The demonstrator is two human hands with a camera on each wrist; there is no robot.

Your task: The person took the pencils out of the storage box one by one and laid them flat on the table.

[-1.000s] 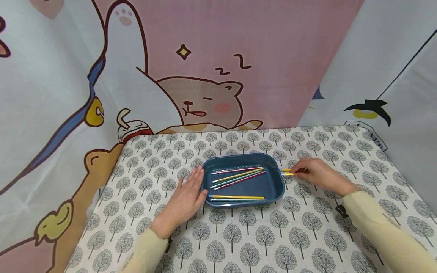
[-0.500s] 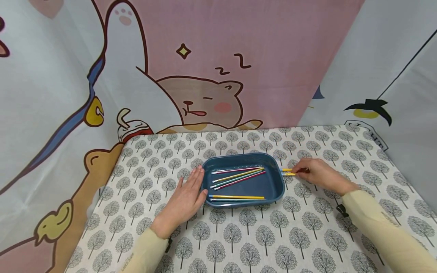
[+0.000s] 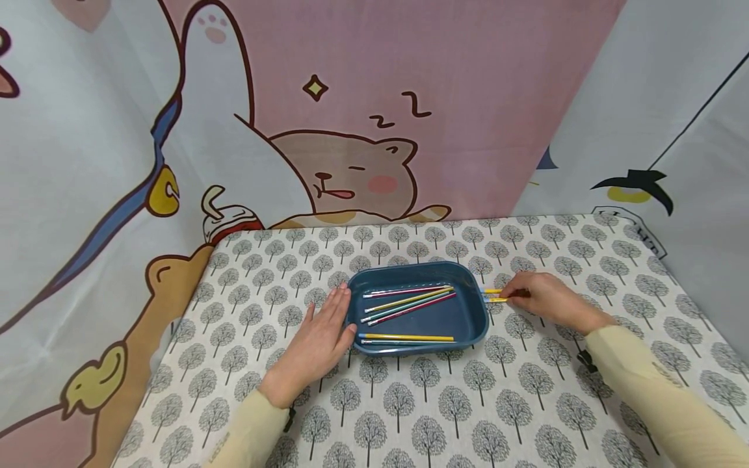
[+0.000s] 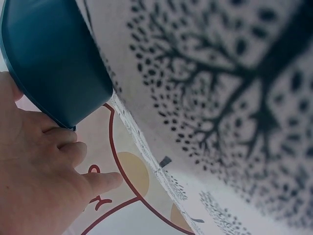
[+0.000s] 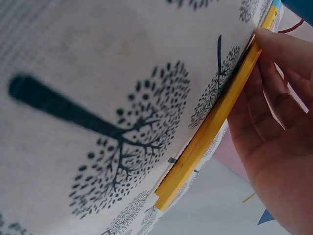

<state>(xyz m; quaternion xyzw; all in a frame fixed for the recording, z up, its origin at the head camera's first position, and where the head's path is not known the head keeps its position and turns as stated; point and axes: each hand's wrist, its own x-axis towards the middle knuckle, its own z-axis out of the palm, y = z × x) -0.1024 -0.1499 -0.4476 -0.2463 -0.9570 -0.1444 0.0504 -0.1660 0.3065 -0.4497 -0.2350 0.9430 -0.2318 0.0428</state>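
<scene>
A dark blue plastic tray (image 3: 435,323) stands on the tree-print cloth, with several pencils (image 3: 409,338) in yellow, green and red inside it. My left hand (image 3: 316,341) lies along the tray's left end, fingers extended against the rim; the left wrist view shows the tray wall (image 4: 58,58) beside the fingertips. Outside the right end, two yellow pencils (image 5: 210,125) lie side by side, their blue-tipped ends by the tray wall. My right hand (image 3: 544,300) pinches these pencils between thumb and fingers, close over the cloth.
Tree-patterned cloth (image 3: 427,403) covers the table around the tray. Behind it hangs a pink and white cartoon curtain (image 3: 480,117), with further white fabric (image 3: 696,130) at the right side.
The near yellow pencil has shifted slightly toward me, widening the gap between the two visible ends. My right hand has barely moved; the left hand and tray stay put.
</scene>
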